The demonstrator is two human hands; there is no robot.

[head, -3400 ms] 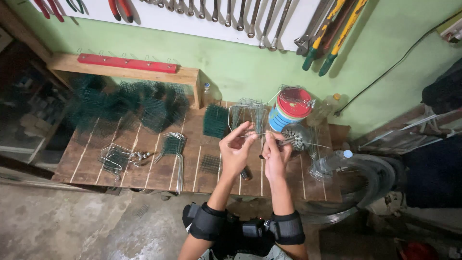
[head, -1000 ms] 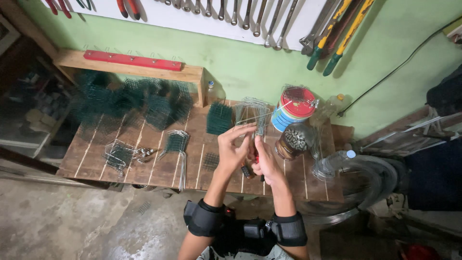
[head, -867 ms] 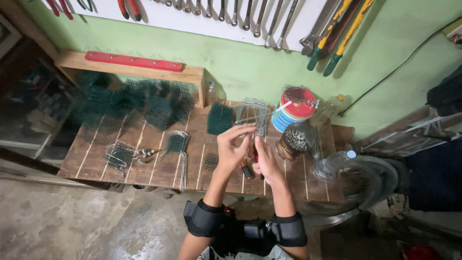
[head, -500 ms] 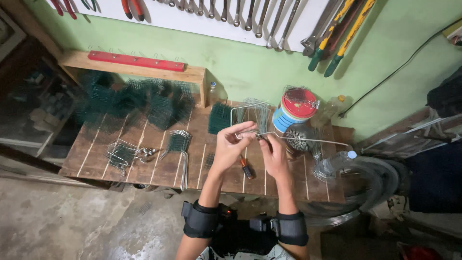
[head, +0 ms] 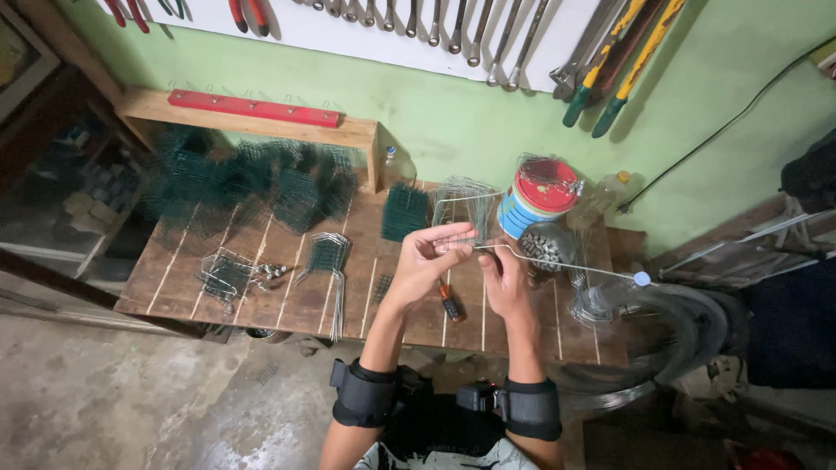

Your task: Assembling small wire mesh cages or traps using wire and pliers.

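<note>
Over a wooden workbench (head: 279, 300), my left hand (head: 428, 257) pinches the left end of a thin bent metal wire (head: 557, 260). My right hand (head: 505, 280) grips the same wire just right of it. The wire runs from my fingers out to the right, past a small metal bowl (head: 547, 246) of small parts. A small orange-handled tool (head: 448, 301) lies on the bench below my hands.
Green wire mesh pieces (head: 261, 178) pile at the back left. Bent wire bundles (head: 329, 261) lie mid-bench. A red-lidded stack of tins (head: 540, 196) stands at back right, a clear bottle (head: 610, 296) beside it. Wrenches and pliers (head: 453, 26) hang on the wall. Coiled hose (head: 688, 335) sits at right.
My hands have drawn apart slightly and lifted the wire; its long end now stretches out to the right. Earlier both hands were close together over the bench.
</note>
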